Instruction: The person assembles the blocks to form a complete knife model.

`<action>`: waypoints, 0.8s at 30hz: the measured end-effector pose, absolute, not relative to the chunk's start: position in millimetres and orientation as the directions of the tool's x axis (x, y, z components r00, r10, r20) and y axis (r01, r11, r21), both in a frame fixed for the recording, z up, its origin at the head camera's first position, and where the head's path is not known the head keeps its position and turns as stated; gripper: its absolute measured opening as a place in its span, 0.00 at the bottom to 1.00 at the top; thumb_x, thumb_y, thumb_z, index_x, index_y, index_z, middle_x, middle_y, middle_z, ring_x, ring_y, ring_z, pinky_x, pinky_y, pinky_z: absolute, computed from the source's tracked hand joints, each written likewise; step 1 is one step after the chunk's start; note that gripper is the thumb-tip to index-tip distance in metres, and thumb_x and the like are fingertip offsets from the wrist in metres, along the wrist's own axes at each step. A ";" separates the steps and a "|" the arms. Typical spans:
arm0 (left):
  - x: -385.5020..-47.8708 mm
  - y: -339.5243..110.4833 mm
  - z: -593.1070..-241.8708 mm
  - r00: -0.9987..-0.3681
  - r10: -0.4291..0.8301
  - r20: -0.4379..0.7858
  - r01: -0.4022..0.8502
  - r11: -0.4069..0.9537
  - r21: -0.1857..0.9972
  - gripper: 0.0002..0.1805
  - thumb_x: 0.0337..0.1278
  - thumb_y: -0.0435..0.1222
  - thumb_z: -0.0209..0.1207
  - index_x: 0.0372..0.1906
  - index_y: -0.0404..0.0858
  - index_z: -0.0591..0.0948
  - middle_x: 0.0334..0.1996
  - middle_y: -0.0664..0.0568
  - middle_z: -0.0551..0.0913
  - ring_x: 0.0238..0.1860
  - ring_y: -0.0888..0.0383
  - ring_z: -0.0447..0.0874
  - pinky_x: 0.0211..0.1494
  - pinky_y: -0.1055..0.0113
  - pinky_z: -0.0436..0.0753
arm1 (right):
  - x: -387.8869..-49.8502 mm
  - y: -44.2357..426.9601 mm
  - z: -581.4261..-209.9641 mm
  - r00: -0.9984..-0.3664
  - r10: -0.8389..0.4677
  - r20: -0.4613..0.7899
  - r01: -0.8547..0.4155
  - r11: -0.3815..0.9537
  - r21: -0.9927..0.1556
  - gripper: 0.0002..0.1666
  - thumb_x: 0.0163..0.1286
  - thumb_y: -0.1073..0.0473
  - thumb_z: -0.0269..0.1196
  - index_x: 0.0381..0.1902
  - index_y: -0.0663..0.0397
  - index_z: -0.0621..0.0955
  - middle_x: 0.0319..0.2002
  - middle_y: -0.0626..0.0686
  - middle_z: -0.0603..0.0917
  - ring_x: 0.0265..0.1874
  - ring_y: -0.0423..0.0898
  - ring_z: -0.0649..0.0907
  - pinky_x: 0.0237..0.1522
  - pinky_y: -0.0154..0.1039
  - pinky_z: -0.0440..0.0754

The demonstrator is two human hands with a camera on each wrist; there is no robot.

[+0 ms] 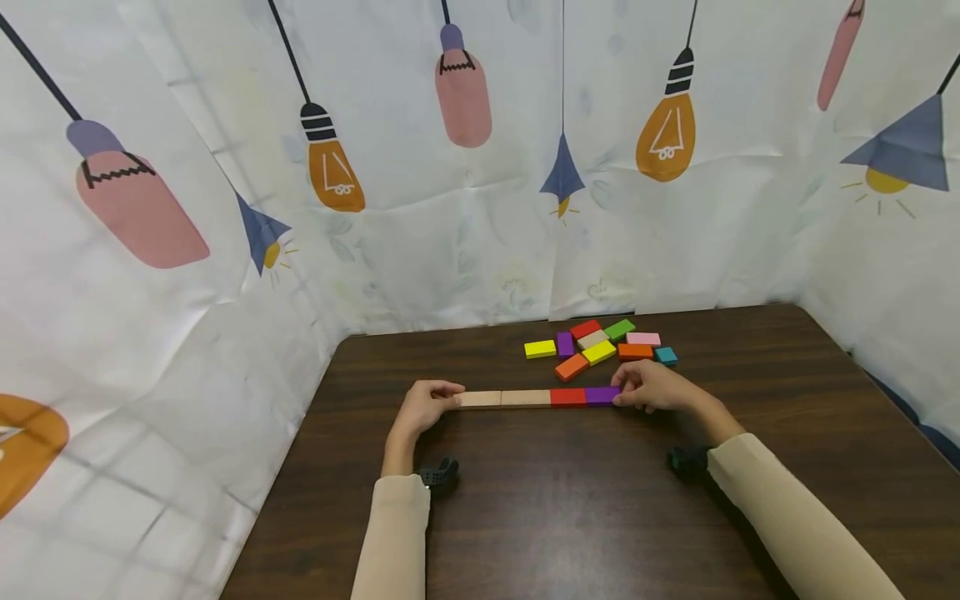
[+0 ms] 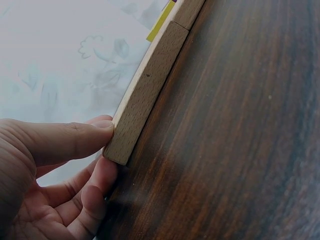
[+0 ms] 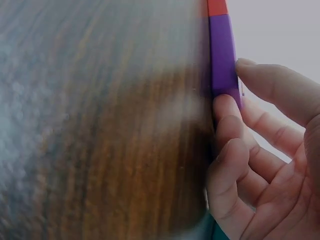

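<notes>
A straight row of blocks lies end to end across the table. From the left come a plain wooden block (image 1: 480, 400), a second plain wooden block (image 1: 525, 398), a red block (image 1: 567, 397) and a purple block (image 1: 601, 396). My left hand (image 1: 426, 408) grips the row's left end, thumb (image 2: 75, 142) on the wooden block's upper edge and curled fingers against its end face. At the other end my right hand (image 1: 651, 387) holds the purple block (image 3: 223, 55), its thumb (image 3: 275, 87) on one edge and bent fingertips at the end.
Behind the row lies a loose group of coloured blocks: a yellow block (image 1: 540, 349), an orange block (image 1: 572, 367), a teal block (image 1: 665, 356) and several others. The dark wooden table (image 1: 525, 517) meets a patterned cloth (image 1: 450, 250) at the back.
</notes>
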State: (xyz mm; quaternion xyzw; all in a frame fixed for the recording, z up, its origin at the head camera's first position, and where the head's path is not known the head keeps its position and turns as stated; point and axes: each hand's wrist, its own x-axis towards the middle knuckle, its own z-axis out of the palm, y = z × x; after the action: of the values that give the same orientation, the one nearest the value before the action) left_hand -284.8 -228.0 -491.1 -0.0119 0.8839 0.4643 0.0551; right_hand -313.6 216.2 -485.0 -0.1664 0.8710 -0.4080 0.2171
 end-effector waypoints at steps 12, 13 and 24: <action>-282.2 -228.8 -490.7 -0.994 0.031 -0.106 -0.070 0.565 0.822 0.09 0.65 0.35 0.67 0.47 0.44 0.91 0.43 0.48 0.85 0.40 0.54 0.79 0.44 0.61 0.79 | -317.8 229.3 -467.8 -0.924 -0.380 -0.038 -0.230 0.633 -0.739 0.13 0.72 0.55 0.68 0.47 0.58 0.82 0.31 0.53 0.83 0.26 0.46 0.78 0.30 0.40 0.79; -282.0 -228.9 -490.7 -0.994 0.030 -0.108 -0.072 0.563 0.823 0.09 0.65 0.35 0.67 0.48 0.44 0.91 0.43 0.48 0.85 0.40 0.54 0.79 0.44 0.61 0.79 | -319.0 231.7 -466.3 -0.932 -0.363 -0.014 -0.239 0.642 -0.729 0.13 0.72 0.55 0.68 0.47 0.58 0.82 0.32 0.53 0.84 0.28 0.46 0.79 0.31 0.39 0.79; -282.7 -228.4 -490.0 -0.994 0.039 -0.105 -0.065 0.562 0.824 0.10 0.65 0.35 0.67 0.48 0.45 0.91 0.42 0.48 0.86 0.40 0.54 0.80 0.44 0.60 0.80 | -334.8 263.2 -462.7 -0.968 -0.243 0.069 -0.223 0.695 -0.683 0.19 0.74 0.56 0.65 0.55 0.63 0.81 0.42 0.58 0.84 0.39 0.51 0.80 0.39 0.40 0.78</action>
State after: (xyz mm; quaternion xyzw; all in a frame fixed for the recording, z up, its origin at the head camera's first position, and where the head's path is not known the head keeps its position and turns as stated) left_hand -282.7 -228.4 -490.0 -0.0074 0.8821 0.4678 0.0553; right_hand -334.8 263.2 -462.7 -0.1263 0.9206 -0.3692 0.0134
